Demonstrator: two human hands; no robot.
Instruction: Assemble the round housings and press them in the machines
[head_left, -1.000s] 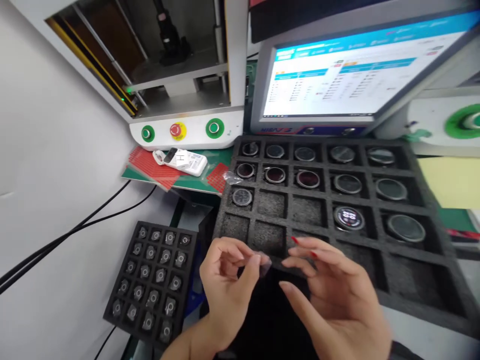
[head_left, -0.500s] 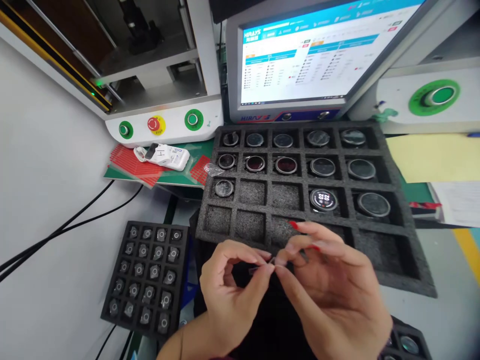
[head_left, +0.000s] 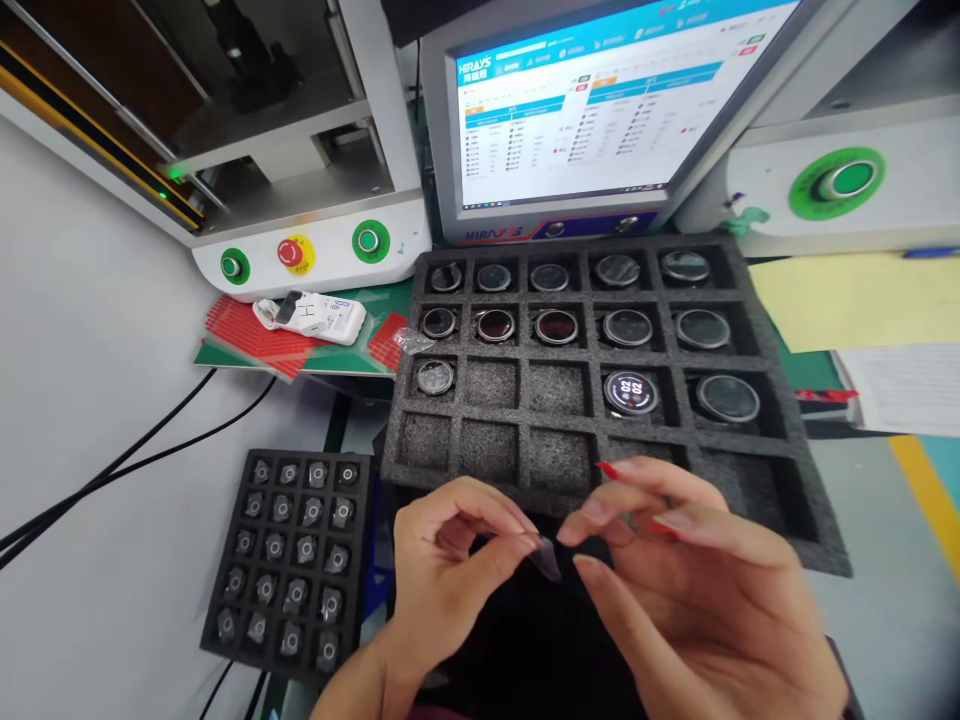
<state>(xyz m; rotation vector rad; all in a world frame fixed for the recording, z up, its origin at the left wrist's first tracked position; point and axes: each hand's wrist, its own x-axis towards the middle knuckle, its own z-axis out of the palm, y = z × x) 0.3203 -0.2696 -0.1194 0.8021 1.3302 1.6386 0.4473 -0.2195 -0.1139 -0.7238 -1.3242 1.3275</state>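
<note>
My left hand [head_left: 457,575] pinches a small, clear piece of film [head_left: 547,558] between thumb and index finger, and the film hangs from the fingertips. Just right of it, my right hand [head_left: 697,590] has its thumb and fingers apart, with nothing between them. Both hands are in front of a large grey foam tray [head_left: 487,490] of round watch faces. One watch [head_left: 631,393] in its third row has a lit display. My right hand hides part of the tray's front row.
A smaller black tray [head_left: 289,540] of wrapped round parts lies at the left. Behind are a monitor [head_left: 562,120] and a machine panel with buttons [head_left: 315,250]. A white device [head_left: 322,317] rests on red-striped sheets; yellow paper [head_left: 832,305] lies at the right.
My right hand has moved away from my left hand and its thumb and finger have parted. The film now hangs from my left fingertips. The camera view has shifted slightly.
</note>
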